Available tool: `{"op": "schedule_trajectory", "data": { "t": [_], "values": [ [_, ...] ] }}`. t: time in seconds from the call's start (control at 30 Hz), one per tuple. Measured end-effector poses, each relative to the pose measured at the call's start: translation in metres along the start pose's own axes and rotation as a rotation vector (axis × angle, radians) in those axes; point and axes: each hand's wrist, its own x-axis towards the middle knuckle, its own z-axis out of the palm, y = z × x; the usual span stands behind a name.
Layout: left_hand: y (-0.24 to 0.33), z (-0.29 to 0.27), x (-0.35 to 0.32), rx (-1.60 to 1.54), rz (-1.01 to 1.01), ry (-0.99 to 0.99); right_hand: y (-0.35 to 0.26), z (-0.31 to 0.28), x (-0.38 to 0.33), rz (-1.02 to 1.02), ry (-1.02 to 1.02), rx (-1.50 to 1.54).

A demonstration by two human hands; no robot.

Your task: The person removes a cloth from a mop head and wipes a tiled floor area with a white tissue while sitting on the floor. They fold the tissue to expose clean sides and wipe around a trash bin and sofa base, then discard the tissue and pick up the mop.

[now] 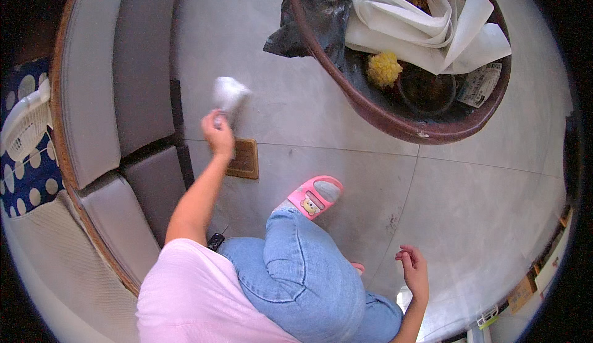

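My left hand (217, 132) is raised over the grey floor, shut on a crumpled white tissue (230, 93) that sticks up from the fingers. It hangs left of a round brown waste bin (377, 117) lined with a black bag. In the bin lie white paper sheets (426, 34), a yellow fluffy lump (384, 68) and a wrapper (480, 83). My right hand (414, 269) hangs low at the right, fingers loosely curled and apart, holding nothing. My knee in blue jeans (302, 269) and a foot in a pink slipper (315, 196) are between the hands.
A grey cushioned sofa (117, 96) with a wooden frame curves along the left. A white basket (25, 124) rests on blue dotted cloth at the far left. A brown floor plate (244, 159) lies below my left hand. A small black object (215, 240) lies by the sofa.
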Motion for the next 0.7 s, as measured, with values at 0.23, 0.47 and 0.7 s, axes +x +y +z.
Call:
{"op": "schedule_trajectory", "data": {
  "t": [0.23, 0.47, 0.7],
  "values": [
    [-0.088, -0.007, 0.033, 0.489, -0.456, 0.173, 0.008, 0.0, -0.006, 0.045, -0.054, -0.002],
    [0.053, 0.041, -0.045, 0.136, 0.177, -0.073, 0.005, 0.002, 0.007, -0.007, -0.08, 0.05],
    [0.155, 0.063, -0.134, -0.066, 0.338, -0.29, -0.008, 0.009, 0.015, -0.102, -0.183, 0.008]
  ]
}}
